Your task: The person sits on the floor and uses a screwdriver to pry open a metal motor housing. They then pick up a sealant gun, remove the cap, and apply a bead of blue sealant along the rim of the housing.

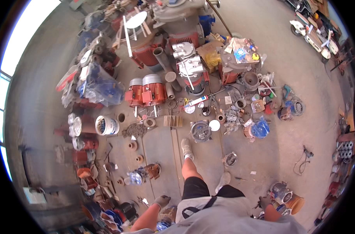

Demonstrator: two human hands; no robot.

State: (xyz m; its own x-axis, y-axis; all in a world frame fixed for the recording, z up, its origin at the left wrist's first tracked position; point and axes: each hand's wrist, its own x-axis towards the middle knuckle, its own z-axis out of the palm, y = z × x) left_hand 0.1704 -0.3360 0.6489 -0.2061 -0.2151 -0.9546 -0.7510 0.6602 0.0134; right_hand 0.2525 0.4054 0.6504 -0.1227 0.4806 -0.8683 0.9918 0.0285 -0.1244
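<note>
My left hand (162,201), in a grey work glove, hangs beside my left hip with its fingers loosely apart and nothing visible in it. My right hand (265,201), gloved in a darker grey, is at my right side, fingers apart and nothing seen in them. Just right of it a grey motor (281,192) sits on the floor, with an orange-brown cylindrical part (294,204) against it; I cannot tell whether the hand touches the motor. Ahead of my left hand lies a rusty pump part (152,170) beside a clear plastic-wrapped piece (135,178).
Two red motors (154,93) stand ahead, with a white bucket (107,125) to their left. A round grey housing (201,131) lies before my forward foot. A blue-covered motor (259,128), a small metal ring part (230,158) and a corded tool (308,152) are to the right.
</note>
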